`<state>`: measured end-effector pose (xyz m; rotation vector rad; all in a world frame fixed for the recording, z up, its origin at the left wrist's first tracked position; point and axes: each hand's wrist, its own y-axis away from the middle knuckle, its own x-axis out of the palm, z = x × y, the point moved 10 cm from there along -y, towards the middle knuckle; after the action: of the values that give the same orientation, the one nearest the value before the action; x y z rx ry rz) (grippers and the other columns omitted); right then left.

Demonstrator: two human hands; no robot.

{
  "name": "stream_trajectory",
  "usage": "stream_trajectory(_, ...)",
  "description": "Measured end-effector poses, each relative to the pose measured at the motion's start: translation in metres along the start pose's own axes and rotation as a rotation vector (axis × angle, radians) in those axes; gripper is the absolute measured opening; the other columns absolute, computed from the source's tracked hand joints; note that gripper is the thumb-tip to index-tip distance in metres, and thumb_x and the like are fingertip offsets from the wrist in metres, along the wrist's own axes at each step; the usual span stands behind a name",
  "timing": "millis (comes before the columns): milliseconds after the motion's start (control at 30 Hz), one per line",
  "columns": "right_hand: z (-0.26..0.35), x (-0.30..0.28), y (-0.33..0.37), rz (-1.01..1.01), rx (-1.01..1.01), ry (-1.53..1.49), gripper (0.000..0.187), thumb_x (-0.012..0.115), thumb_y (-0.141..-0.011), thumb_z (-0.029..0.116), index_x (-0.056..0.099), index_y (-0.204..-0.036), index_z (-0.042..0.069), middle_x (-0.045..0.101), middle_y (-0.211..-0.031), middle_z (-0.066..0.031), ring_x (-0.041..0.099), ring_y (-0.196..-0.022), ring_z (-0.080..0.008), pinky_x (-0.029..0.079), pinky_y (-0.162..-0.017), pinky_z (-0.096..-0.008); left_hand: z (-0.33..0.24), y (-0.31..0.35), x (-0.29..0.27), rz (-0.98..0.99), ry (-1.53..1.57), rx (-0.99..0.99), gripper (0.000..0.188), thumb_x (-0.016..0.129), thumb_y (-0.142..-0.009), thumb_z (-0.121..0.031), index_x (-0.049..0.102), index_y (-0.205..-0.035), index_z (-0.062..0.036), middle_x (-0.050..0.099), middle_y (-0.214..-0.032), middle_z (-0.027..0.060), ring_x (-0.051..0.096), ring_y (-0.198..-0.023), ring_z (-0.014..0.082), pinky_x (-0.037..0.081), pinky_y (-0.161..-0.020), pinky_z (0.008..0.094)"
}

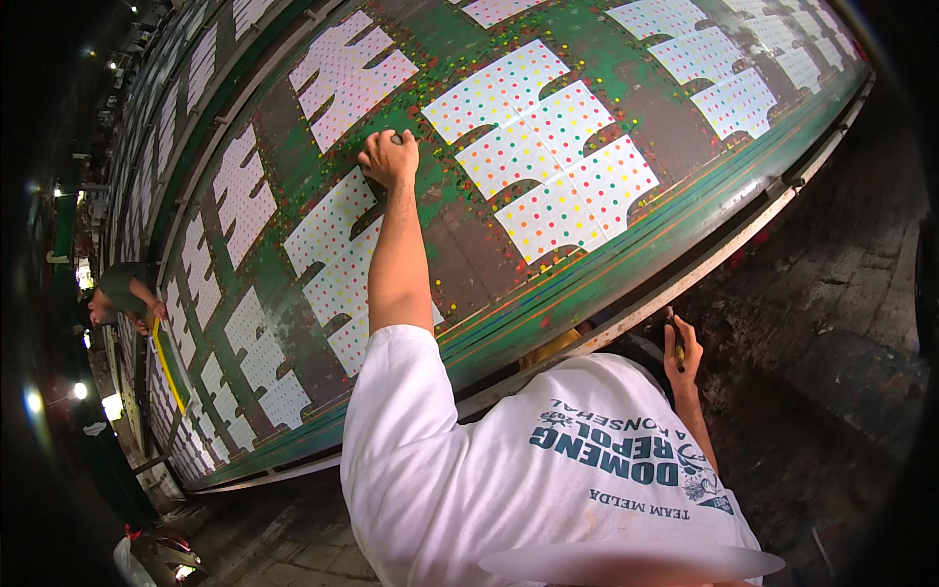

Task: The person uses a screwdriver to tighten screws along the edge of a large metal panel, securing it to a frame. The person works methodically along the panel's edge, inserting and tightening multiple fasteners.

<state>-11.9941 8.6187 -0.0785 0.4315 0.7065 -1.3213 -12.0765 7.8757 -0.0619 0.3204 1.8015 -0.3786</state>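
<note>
My left arm reaches far over a long green and brown printing table point(465, 249). On it my left hand point(391, 159) is closed, fingers curled down; a small dark spot shows between them, too small to name. The hand is between a white dotted fabric piece point(331, 223) just below it and another dotted piece point(354, 76) above. To its right lies a larger white piece point(548, 152) with red, yellow and green dots. Beside my body, off the table's near edge, my right hand point(685, 344) grips a thin dark stick-like tool point(680, 360).
A metal rail point(675, 286) runs along the table's near edge. More dotted pieces point(704, 73) lie in rows. At the far left a person point(127, 292) holds a yellow-framed screen point(168, 367) over the table. Coloured specks cover the surface. The floor point(841, 264) is dark.
</note>
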Motion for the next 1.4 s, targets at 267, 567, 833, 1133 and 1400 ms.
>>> stream_trajectory(267, -0.025, -0.014, 0.01, -0.071, 0.097, -0.065, 0.024, 0.073, -0.102, 0.013, 0.069, -0.12, -0.002, 0.079, -0.104, -0.0133, 0.071, -0.093, -0.0101, 0.056, -0.081, -0.0269, 0.042, -0.014, -0.005, 0.079, 0.798, 0.081, 0.071, 0.069, -0.097, -0.055, 0.056, -0.148, -0.0073, 0.054, -0.144, 0.0228, 0.056, -0.131, 0.0375, 0.048, -0.107, 0.0458)
stream_trajectory(567, -0.036, -0.06, -0.034, -0.286, 0.104, -0.156, 0.022, 0.072, -0.102, 0.01, 0.071, -0.121, -0.002, 0.076, -0.1, -0.0078, 0.067, -0.089, -0.0081, 0.054, -0.081, -0.0256, 0.093, -0.009, 0.009, -0.009, 1.1, -0.156, 0.056, 0.054, -0.109, -0.047, 0.059, -0.138, 0.0001, 0.063, -0.126, 0.0173, 0.064, -0.105, 0.0271, 0.052, -0.092, 0.0453)
stream_trajectory(833, -0.115, -0.125, -0.101, -0.559, 0.456, -0.571, 0.022, 0.069, -0.105, 0.022, 0.072, -0.119, 0.005, 0.063, -0.083, 0.0035, 0.054, -0.067, -0.0027, 0.042, -0.058, -0.02, 0.093, 0.006, 0.017, 0.05, 1.319, -0.155, 0.053, 0.061, -0.104, -0.03, 0.051, -0.146, 0.0006, 0.054, -0.146, 0.0169, 0.053, -0.136, 0.034, 0.043, -0.115, 0.0482)
stream_trajectory(1133, -0.266, -0.184, -0.252, -0.37, 0.628, -1.234, 0.02, 0.07, -0.104, 0.034, 0.061, -0.094, 0.018, 0.045, -0.064, 0.0082, 0.034, -0.049, -0.0038, 0.026, -0.044, -0.0234, 0.002, 0.178, -0.058, -0.205, 1.219, -0.079, 0.046, 0.068, -0.104, -0.027, 0.061, -0.134, 0.0064, 0.066, -0.135, 0.0176, 0.064, -0.124, 0.0272, 0.051, -0.11, 0.041)
stream_trajectory(1400, -0.317, -0.162, -0.326, 0.232, 0.975, -1.672, 0.027, 0.06, -0.11, 0.034, 0.056, -0.094, 0.012, 0.044, -0.064, 0.0039, 0.027, -0.045, -0.0034, 0.022, -0.036, -0.0204, -0.296, 0.366, 0.023, 0.194, 1.11, 0.128, 0.022, 0.071, -0.102, -0.012, 0.069, -0.12, -0.0006, 0.071, -0.118, 0.0087, 0.067, -0.108, 0.017, 0.055, -0.096, 0.0322)
